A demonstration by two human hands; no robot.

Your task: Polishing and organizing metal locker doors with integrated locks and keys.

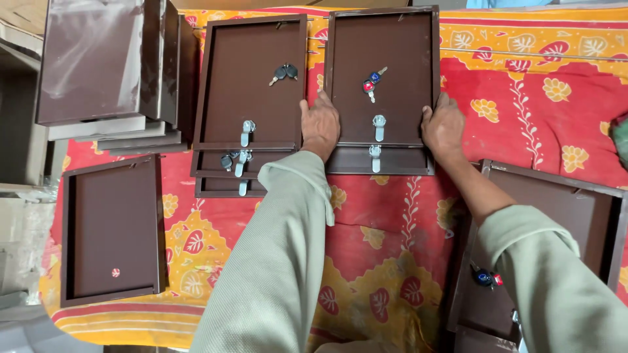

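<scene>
The left hand (320, 125) and right hand (443, 127) clamp their fingers on opposite side edges of the top brown rectangular metal door panel (383, 46) at twelve o'clock, on the red and yellow floral cloth (543, 124). Blue and red keys (371, 82) lie on it. The panel beneath is mostly hidden; another at four o'clock is cut off.

light: bright, even | shadows: soft | glare: upper-left brown panels (91, 59) | focus: sharp | edges: slightly curved
</scene>
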